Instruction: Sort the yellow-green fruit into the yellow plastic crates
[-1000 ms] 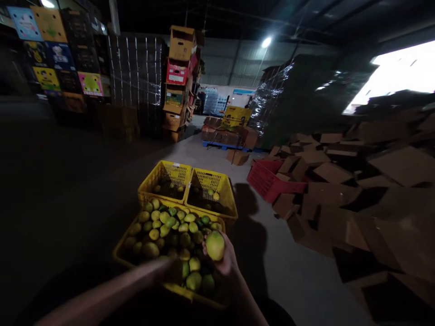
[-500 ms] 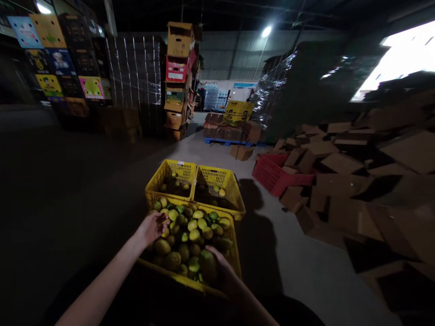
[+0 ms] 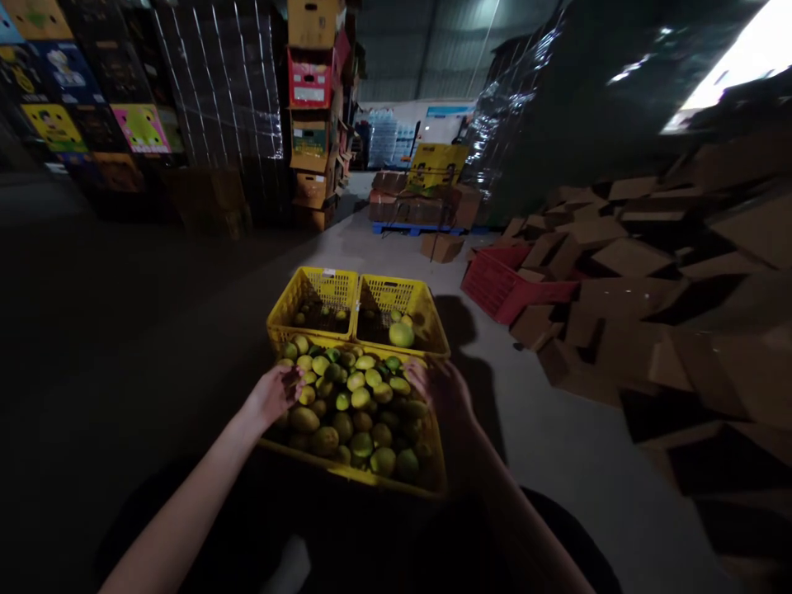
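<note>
A yellow crate [image 3: 346, 472] full of yellow-green citrus fruits [image 3: 360, 398] stands in front of me. My left hand [image 3: 277, 393] hangs over its left side, with loosely bent fingers apart and nothing visible in them. Above the crate's right rear corner is my right hand [image 3: 442, 389], its fingers spread and holding nothing. Behind stand two more yellow crates side by side. In the right rear crate [image 3: 438, 330] lies a large light-green fruit [image 3: 402, 334] beside a few smaller ones. The left rear crate [image 3: 281, 312] has several small fruits on its bottom.
On the right, a red crate [image 3: 495, 285] lies against a heap of cardboard boxes [image 3: 624, 305]. Stacked cartons [image 3: 309, 140] and a wrapped pallet load [image 3: 216, 91] stand behind on the left. A blue pallet [image 3: 402, 228] with boxes stands farther back.
My right hand has let go of a large green fruit and moved up to the crate's rear corner. A large fruit now lies in the right rear crate. My left hand stays over the fruits.
</note>
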The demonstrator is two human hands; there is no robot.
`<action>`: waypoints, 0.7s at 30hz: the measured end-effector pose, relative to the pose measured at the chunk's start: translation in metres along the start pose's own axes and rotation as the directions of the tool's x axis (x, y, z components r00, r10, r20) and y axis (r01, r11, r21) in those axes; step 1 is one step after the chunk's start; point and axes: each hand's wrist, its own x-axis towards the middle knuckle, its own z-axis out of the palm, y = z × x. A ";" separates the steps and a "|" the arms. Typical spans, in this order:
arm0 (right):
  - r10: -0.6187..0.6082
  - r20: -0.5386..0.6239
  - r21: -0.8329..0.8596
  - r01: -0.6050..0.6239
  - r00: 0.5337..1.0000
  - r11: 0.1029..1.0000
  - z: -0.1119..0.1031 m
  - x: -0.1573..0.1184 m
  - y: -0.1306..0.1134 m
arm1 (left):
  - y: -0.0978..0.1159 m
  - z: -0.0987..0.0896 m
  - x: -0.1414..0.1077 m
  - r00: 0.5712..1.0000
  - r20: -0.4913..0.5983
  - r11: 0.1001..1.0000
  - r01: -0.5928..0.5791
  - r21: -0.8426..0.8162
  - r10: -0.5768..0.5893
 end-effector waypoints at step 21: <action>0.176 -0.230 -0.118 -0.207 0.957 0.971 -0.008 -0.004 0.009 | -0.037 -0.021 0.049 0.963 -0.011 0.685 -0.184 0.705 0.270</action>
